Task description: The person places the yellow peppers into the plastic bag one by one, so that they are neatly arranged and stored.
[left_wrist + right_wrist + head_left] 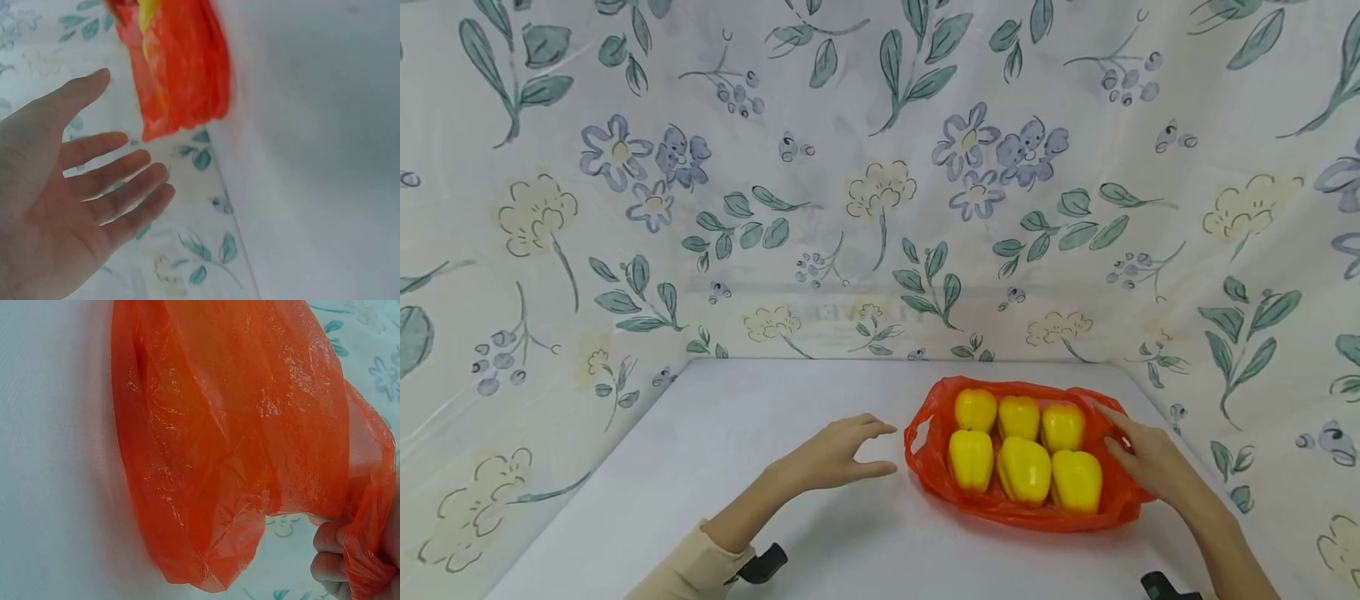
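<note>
A red plastic bag (1022, 518) lies spread on the table, its mouth facing up. Several yellow bell peppers (1024, 471) sit inside it in two rows. My right hand (1153, 458) is at the bag's right end; in the right wrist view its curled fingers (331, 559) grip a bunched handle of the bag (219, 437). Just left of the bag is my left hand (838, 454), holding nothing, its thumb and fingers spread toward the bag's left handle loop. The left wrist view shows that hand's palm and relaxed fingers (119, 169) apart from the bag (187, 69).
The white table (700, 475) reaches back to a flower-patterned cloth (880, 208), which also rises along both sides. A black wrist camera (763, 564) sits on the left sleeve, and another black device (1161, 586) by the right wrist.
</note>
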Available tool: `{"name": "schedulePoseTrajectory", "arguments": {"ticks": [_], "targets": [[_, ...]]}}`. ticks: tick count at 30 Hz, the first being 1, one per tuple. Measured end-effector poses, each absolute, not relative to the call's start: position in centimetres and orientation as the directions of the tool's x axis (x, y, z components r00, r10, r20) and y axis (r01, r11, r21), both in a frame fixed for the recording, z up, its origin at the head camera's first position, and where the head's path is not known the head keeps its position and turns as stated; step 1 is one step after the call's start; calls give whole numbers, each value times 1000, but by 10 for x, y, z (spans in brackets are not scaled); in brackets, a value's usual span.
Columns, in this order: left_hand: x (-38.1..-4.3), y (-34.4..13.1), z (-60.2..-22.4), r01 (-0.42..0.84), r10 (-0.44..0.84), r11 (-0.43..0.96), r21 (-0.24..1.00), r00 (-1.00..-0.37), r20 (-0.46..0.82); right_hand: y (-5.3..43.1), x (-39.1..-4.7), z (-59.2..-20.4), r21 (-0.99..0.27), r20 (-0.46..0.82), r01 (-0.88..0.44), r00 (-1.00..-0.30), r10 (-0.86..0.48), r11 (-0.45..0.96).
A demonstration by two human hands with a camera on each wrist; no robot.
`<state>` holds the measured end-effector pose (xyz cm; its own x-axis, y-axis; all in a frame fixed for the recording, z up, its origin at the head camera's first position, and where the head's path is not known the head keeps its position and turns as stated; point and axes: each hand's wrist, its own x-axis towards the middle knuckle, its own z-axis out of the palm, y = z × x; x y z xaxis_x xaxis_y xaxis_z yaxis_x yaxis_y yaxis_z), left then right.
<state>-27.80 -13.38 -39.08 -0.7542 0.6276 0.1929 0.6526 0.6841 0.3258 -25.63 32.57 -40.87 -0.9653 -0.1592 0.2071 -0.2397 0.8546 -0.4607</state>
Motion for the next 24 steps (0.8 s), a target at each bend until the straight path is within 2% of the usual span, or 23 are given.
{"name": "schedulePoseTrajectory", "arguments": {"ticks": [9,16,24], "targets": [[-269,-180,-393,593,545,746,304,-805,234,325,-257,-408,-465,239,-264,-956,-167,845],[-270,-198,-388,565,505,763,314,-825,255,329,-256,-407,-440,269,-265,-951,-156,858],[-276,-209,-374,537,459,789,300,-839,293,333,-255,-395,-366,164,-112,-985,-54,924]]}}
